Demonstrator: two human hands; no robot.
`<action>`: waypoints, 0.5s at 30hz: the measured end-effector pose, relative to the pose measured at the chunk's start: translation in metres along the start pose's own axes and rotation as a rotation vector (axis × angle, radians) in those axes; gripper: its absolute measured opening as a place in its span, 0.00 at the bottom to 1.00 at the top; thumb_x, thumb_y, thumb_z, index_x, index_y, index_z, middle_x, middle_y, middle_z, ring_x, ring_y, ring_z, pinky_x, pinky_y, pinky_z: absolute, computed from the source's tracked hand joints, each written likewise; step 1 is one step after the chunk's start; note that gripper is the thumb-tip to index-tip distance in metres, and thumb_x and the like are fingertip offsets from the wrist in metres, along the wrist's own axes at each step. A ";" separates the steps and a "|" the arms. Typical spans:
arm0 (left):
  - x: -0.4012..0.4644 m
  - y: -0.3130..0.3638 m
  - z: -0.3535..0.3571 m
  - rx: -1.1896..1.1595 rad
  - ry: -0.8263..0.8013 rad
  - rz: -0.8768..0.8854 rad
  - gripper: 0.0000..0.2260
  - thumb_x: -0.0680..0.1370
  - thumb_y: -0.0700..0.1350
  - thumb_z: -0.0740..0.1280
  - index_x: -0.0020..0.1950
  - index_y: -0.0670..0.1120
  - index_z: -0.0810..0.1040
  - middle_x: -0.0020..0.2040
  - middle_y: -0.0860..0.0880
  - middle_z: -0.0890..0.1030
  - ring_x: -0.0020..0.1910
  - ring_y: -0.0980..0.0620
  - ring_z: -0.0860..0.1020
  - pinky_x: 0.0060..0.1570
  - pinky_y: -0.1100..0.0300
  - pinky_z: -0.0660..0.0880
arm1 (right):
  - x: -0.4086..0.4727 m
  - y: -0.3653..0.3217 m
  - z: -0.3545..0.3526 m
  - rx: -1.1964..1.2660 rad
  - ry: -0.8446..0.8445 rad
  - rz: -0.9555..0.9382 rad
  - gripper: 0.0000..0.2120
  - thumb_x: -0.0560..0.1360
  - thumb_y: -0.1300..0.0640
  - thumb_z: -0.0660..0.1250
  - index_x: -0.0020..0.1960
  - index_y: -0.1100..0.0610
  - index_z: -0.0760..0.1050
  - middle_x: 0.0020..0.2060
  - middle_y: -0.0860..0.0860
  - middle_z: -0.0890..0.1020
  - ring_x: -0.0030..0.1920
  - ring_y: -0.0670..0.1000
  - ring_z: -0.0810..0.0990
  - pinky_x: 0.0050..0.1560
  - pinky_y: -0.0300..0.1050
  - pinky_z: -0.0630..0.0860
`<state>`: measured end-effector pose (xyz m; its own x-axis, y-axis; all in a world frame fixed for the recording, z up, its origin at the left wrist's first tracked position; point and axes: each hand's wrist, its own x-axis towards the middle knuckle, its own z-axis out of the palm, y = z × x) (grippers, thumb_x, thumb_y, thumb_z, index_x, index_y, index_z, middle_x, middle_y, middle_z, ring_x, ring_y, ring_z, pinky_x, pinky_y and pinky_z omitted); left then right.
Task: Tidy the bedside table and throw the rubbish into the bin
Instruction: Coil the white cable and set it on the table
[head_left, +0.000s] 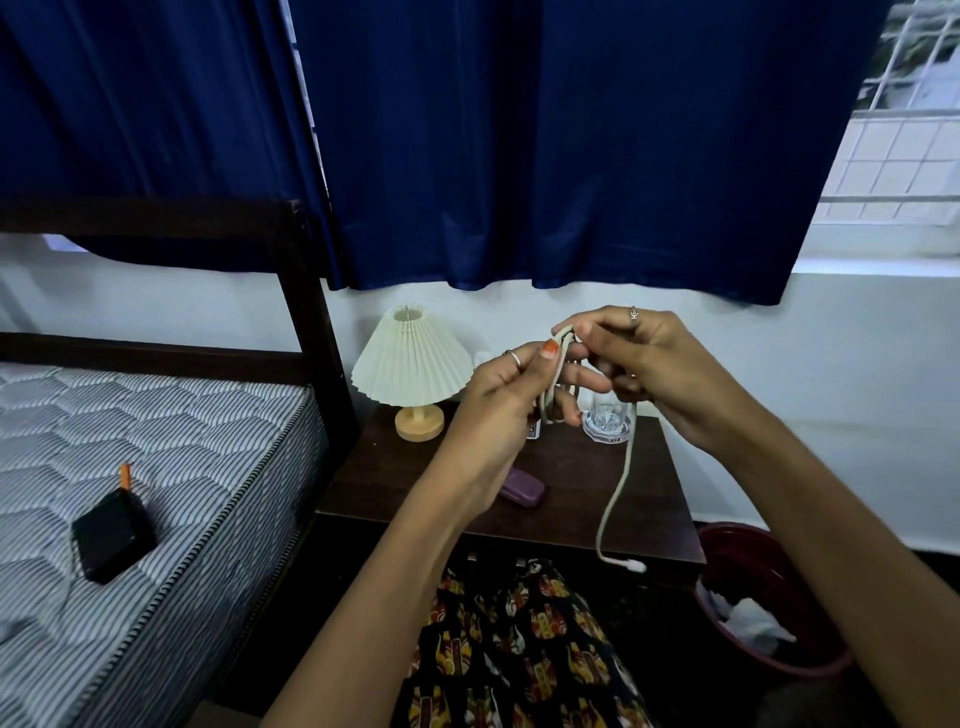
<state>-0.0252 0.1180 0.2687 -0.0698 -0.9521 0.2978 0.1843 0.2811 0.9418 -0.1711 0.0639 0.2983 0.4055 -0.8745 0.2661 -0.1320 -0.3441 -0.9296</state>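
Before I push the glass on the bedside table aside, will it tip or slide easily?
The glass looks thick-based and short, so it probably slides rather than tips. It appears to be clear glass, so likely fragile. The hanging cable beside it might snag it.

One lamp (410, 358) — one glass (608, 423)

Dim room; daylight enters from window (904, 119) upper right. Floor under desk (519, 467) in deep shadow. Wide-angle bending at edges; slight softness.

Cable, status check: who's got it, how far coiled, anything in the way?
Left hand grips cable coil; right hand pinches top loop. Tail hangs loose, plug below bedside table edge. Glass right behind hands.
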 end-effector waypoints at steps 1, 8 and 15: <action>0.000 0.000 -0.001 0.003 -0.012 -0.009 0.14 0.82 0.46 0.56 0.54 0.40 0.78 0.40 0.46 0.83 0.28 0.55 0.73 0.41 0.63 0.73 | 0.000 0.003 -0.002 0.047 -0.033 0.025 0.13 0.77 0.53 0.63 0.53 0.60 0.80 0.26 0.43 0.76 0.25 0.43 0.62 0.29 0.40 0.55; -0.002 -0.002 0.001 -0.108 -0.046 -0.038 0.14 0.82 0.45 0.56 0.56 0.39 0.78 0.37 0.49 0.82 0.30 0.57 0.75 0.39 0.67 0.74 | -0.003 0.020 0.005 0.289 -0.053 0.121 0.12 0.77 0.50 0.62 0.38 0.51 0.79 0.25 0.48 0.70 0.27 0.47 0.60 0.30 0.42 0.51; 0.002 -0.004 0.004 -0.303 -0.007 -0.020 0.12 0.81 0.42 0.57 0.55 0.39 0.78 0.42 0.47 0.84 0.39 0.56 0.81 0.46 0.64 0.77 | -0.022 0.046 0.039 0.455 0.045 0.294 0.16 0.80 0.61 0.56 0.36 0.52 0.73 0.26 0.51 0.67 0.22 0.44 0.60 0.21 0.34 0.54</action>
<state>-0.0299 0.1152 0.2663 -0.0829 -0.9559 0.2816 0.4665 0.2125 0.8586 -0.1504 0.0810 0.2399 0.3705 -0.9286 -0.0204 0.1749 0.0914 -0.9803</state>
